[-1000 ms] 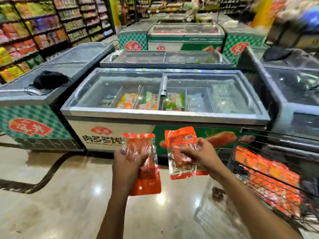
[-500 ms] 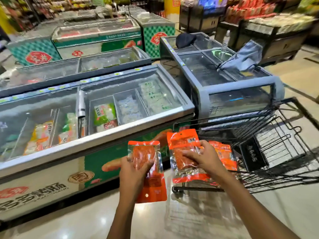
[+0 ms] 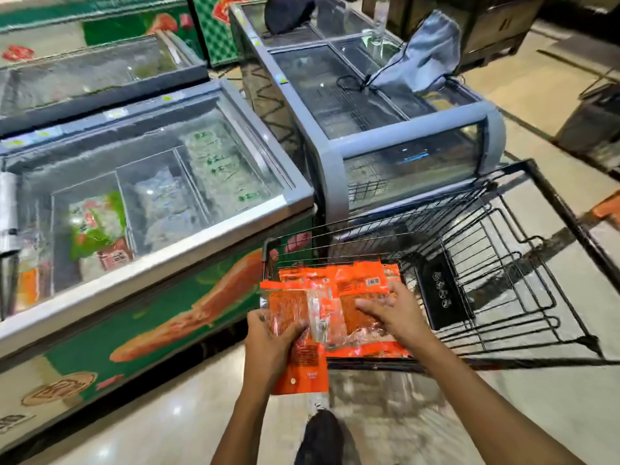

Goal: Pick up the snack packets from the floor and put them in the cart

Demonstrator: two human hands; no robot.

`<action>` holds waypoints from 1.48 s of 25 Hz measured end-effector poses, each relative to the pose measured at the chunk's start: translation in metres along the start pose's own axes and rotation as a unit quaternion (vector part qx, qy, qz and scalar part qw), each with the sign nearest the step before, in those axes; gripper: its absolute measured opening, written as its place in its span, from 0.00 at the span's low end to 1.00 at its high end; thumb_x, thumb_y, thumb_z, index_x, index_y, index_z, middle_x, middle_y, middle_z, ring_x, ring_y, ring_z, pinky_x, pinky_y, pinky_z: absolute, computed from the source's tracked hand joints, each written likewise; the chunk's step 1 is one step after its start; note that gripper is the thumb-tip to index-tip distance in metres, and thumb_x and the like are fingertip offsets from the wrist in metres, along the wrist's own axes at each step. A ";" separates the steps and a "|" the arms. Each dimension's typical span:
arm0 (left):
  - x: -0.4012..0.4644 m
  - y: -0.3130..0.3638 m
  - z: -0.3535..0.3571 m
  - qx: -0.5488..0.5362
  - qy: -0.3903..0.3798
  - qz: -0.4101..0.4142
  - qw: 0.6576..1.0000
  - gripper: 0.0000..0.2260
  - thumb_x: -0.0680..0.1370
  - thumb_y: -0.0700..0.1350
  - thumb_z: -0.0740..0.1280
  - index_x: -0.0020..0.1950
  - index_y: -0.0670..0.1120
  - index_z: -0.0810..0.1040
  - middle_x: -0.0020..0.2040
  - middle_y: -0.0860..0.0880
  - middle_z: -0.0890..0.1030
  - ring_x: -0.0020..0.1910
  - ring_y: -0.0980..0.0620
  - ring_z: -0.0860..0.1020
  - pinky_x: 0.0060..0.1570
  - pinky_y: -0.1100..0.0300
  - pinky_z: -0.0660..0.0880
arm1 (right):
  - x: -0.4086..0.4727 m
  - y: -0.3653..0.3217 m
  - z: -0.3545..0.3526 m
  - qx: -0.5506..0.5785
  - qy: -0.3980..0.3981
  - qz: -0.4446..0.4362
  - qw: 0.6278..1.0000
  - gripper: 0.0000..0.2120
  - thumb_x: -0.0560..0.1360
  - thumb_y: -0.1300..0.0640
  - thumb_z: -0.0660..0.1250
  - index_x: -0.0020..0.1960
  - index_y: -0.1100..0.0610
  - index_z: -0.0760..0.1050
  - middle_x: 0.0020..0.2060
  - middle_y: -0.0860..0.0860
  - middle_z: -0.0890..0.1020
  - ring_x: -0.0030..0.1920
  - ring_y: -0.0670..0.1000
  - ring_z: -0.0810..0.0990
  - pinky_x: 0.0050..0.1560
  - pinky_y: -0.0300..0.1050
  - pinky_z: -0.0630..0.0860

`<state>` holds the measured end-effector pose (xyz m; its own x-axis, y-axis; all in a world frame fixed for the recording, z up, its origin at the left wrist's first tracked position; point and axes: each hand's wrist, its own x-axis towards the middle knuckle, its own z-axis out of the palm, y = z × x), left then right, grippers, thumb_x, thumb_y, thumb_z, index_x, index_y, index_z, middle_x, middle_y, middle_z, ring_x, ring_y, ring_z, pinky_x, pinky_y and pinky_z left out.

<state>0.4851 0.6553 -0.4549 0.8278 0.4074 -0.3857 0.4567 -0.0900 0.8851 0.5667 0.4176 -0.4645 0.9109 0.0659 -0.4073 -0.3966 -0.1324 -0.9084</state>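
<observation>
Orange snack packets are being gripped one per hand: the left hand is curling round the left packet at six o'clock, and the right hand is pinching the right packet over the cart, where more packets are lying at twelve o'clock. Judging by this, both should be lowered flat beyond the near rim before letting go, so neither slides back out.
</observation>
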 end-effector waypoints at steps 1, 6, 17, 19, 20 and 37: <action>0.020 -0.008 0.011 0.003 -0.009 -0.011 1.000 0.27 0.68 0.51 0.82 0.57 0.48 0.70 0.52 0.50 0.82 0.50 0.50 0.83 0.50 0.49 0.80 | 0.021 0.012 -0.002 -0.002 0.005 0.020 1.000 0.42 0.56 0.43 0.86 0.60 0.61 0.72 0.46 0.60 0.87 0.48 0.66 0.86 0.46 0.71 0.81; 0.116 -0.048 0.052 0.015 -0.024 -0.068 0.997 0.26 0.68 0.56 0.80 0.56 0.53 0.68 0.52 0.52 0.82 0.50 0.51 0.83 0.52 0.48 0.80 | 0.119 0.068 0.000 -0.017 0.004 0.120 0.993 0.45 0.60 0.45 0.85 0.68 0.58 0.67 0.52 0.58 0.86 0.49 0.59 0.88 0.50 0.63 0.84; 0.256 -0.194 0.141 0.059 -0.053 -0.195 0.978 0.19 0.74 0.37 0.76 0.57 0.45 0.69 0.46 0.54 0.80 0.40 0.60 0.80 0.35 0.72 0.75 | 0.262 0.246 0.023 -0.097 -0.007 0.246 0.964 0.16 0.70 0.60 0.79 0.49 0.61 0.73 0.35 0.56 0.82 0.36 0.53 0.85 0.39 0.51 0.83; 0.264 -0.231 0.159 0.076 -0.074 -0.201 0.974 0.18 0.74 0.36 0.75 0.55 0.47 0.69 0.43 0.51 0.81 0.36 0.56 0.81 0.31 0.69 0.75 | 0.272 0.293 0.022 -0.154 -0.006 0.237 0.959 0.14 0.70 0.65 0.78 0.44 0.57 0.72 0.30 0.50 0.83 0.32 0.50 0.85 0.33 0.47 0.83; 0.266 -0.245 0.166 0.086 -0.078 -0.204 0.972 0.16 0.76 0.36 0.74 0.54 0.48 0.69 0.42 0.48 0.81 0.36 0.52 0.80 0.30 0.67 0.75 | 0.271 0.303 0.024 -0.159 -0.028 0.238 0.958 0.15 0.68 0.66 0.79 0.43 0.55 0.73 0.30 0.47 0.83 0.32 0.46 0.84 0.37 0.47 0.84; 0.266 -0.221 0.208 0.422 0.100 -0.252 0.865 0.26 0.75 0.59 0.71 0.59 0.38 0.74 0.57 0.38 0.76 0.55 0.38 0.77 0.51 0.46 0.76 | 0.275 0.263 0.023 -0.485 0.006 0.191 0.853 0.33 0.75 0.41 0.70 0.72 0.55 0.62 0.57 0.52 0.78 0.52 0.53 0.82 0.47 0.45 0.79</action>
<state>0.6720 0.5948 -0.8077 0.4203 0.7295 -0.5396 0.8881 -0.4528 0.0796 0.7100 0.4234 -0.8174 0.7394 -0.1761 -0.6499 -0.3899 -0.8989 -0.2000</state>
